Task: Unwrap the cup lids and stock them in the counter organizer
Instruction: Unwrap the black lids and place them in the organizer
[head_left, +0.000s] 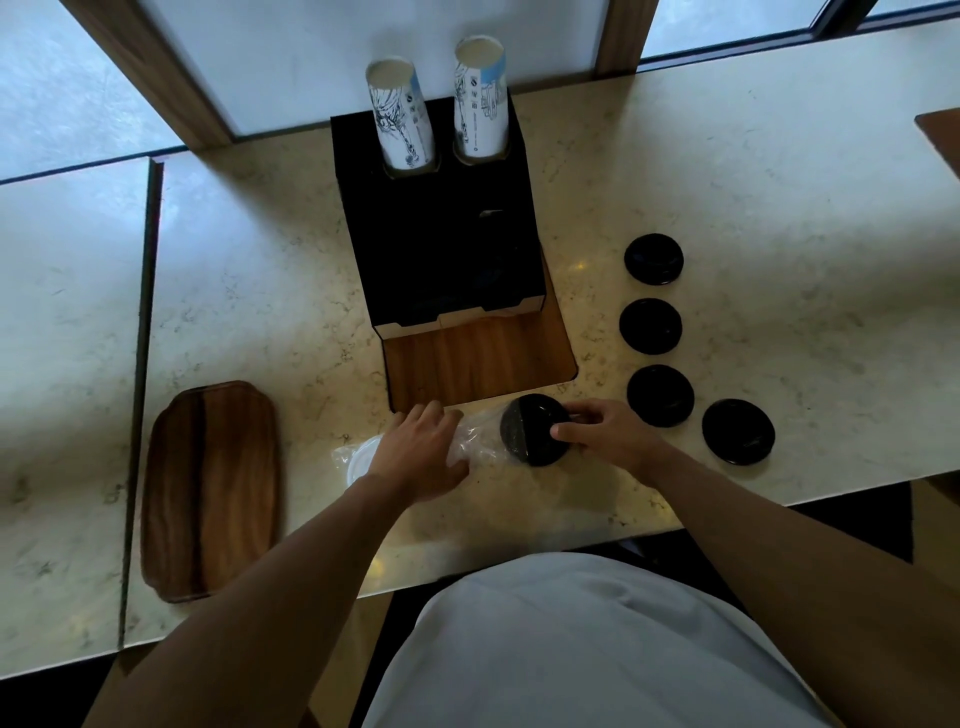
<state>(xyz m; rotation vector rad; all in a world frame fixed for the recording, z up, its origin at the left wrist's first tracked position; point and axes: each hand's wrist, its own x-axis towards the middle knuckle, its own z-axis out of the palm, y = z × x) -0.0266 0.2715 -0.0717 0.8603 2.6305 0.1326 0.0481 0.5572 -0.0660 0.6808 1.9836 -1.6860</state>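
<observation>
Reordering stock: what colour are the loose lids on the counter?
Black lids, clearest in the head view.

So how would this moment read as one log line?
left hand holds plastic wrap | right hand pulls lid | four lids on counter

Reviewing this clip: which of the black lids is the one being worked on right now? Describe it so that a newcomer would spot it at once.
Start at the black organizer with two cup stacks. Just in front of its wooden base lies a black lid, gripped by the right hand. Unlike the four bare lids to the right, it sits half inside a clear plastic sleeve that the left hand holds.
</observation>
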